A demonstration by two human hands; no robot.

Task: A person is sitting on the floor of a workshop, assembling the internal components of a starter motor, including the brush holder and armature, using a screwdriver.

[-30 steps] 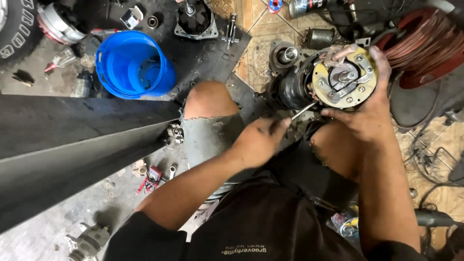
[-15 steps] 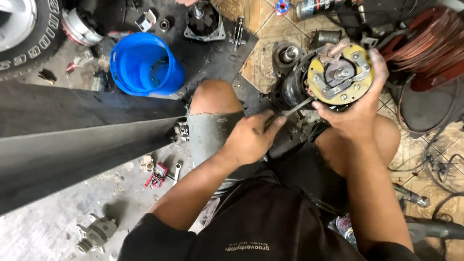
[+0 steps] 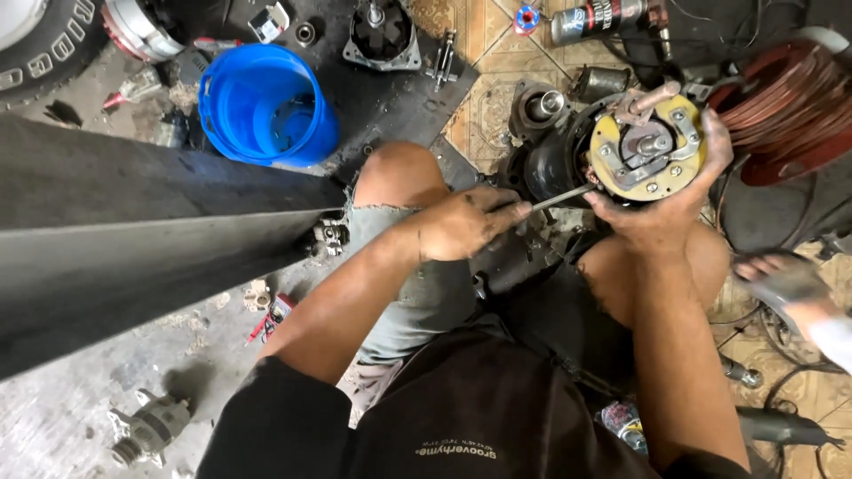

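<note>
left hand (image 3: 466,222) grip closed on thin metal rod (image 3: 561,198), tip against motor (image 3: 612,160) side | right hand (image 3: 661,208) grip wrapped round motor's end under yellow plate (image 3: 648,146) (held over knees) | blue bucket (image 3: 266,105) well left of both grips | copper wire coil (image 3: 781,106) just right of right grip

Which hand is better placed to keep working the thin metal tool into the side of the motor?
Probably the left hand: its grip is closed on the thin metal tool, whose tip meets the motor. The right hand is busy cradling the motor's yellow end plate.
</note>
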